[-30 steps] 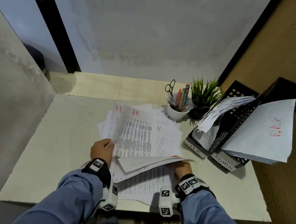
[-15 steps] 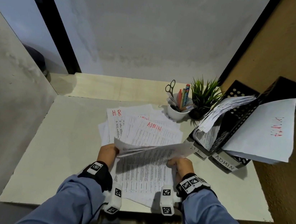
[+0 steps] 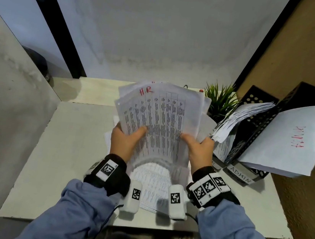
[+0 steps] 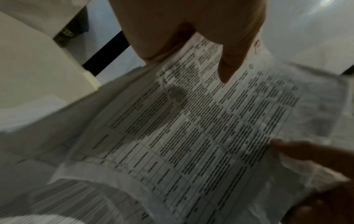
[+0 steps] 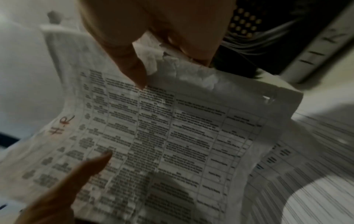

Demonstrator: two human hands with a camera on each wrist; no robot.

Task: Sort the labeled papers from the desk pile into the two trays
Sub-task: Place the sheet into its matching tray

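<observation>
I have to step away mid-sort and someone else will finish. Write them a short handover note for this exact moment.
Left hand: grips the left edge of the lifted stack of papers, thumb on the front.
Right hand: grips its right edge the same way.
The top sheet is marked HR in red. More printed sheets lie on the desk under the wrists.
Done: the HR tray already holds a thick batch; the ADMIN tray holds papers too.
Left: file the held sheets by label, HR tray on the left and ADMIN on the right, then sort the sheets on the desk.
</observation>
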